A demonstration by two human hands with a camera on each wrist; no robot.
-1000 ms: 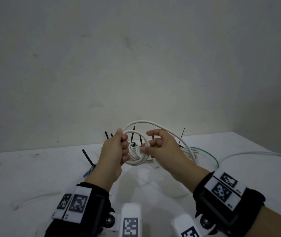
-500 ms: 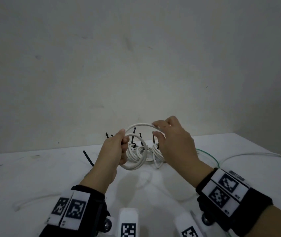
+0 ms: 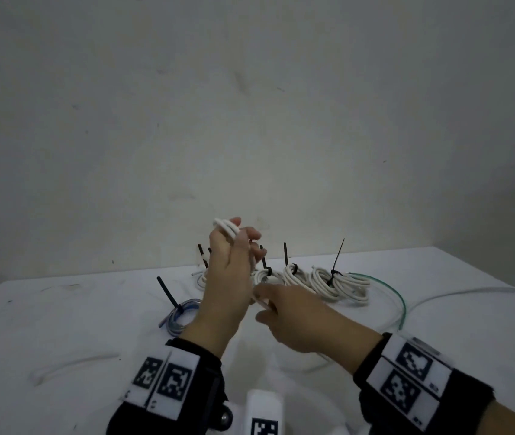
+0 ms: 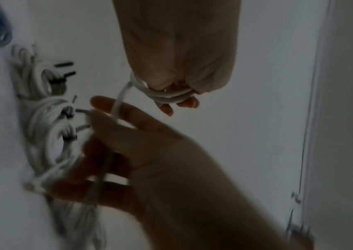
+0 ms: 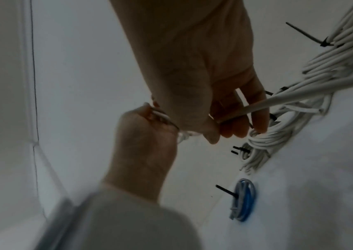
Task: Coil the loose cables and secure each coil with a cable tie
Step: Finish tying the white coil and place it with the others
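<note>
Above the white table (image 3: 61, 324), a right hand (image 3: 300, 318) curls its fingers round a trailing white cable (image 5: 299, 99), while the raised left hand (image 3: 228, 277) clamps the cable's small coil (image 3: 226, 227). Behind lie tied white coils (image 3: 337, 282).

White table (image 3: 61, 324), plain wall (image 3: 249, 105).

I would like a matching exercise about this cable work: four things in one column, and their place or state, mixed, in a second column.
Things:
1. blue coil
2. green cable
3. left hand
4. right hand

States:
A. grips stacked white cable loops, raised
B. tied with a black cable tie, on the table's left
C. feeds a single white strand
D. lies loose, untied, on the table

Pairs: 1-B, 2-D, 3-A, 4-C
</note>
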